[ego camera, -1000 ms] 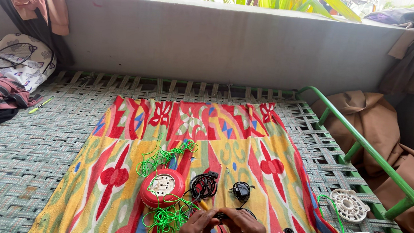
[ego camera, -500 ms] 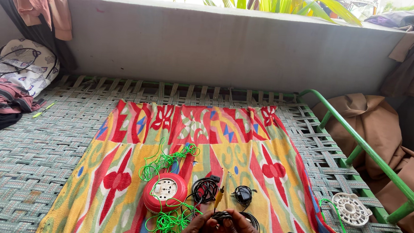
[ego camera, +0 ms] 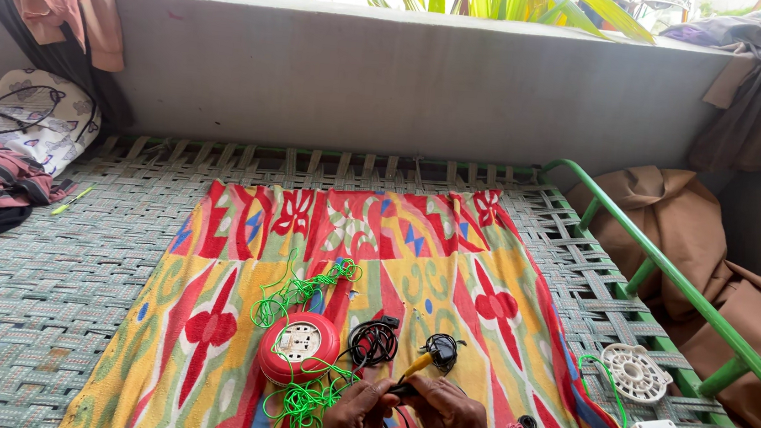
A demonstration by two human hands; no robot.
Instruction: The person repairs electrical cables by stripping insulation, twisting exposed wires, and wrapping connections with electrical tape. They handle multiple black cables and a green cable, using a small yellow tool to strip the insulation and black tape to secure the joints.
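Left hand [ego camera: 356, 418] and right hand [ego camera: 454, 421] — each grip pinched shut on black cable [ego camera: 404, 390], beside red socket reel [ego camera: 300, 347]

left hand [ego camera: 358, 420]: fingers curled, pinching | right hand [ego camera: 454, 420]: fingers bent, pinching | hands close together, low centre

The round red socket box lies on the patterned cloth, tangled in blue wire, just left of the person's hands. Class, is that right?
Not quite. The head view shows the round red socket box on the patterned cloth, left of the hands, but the wire tangled around it is green, not blue.
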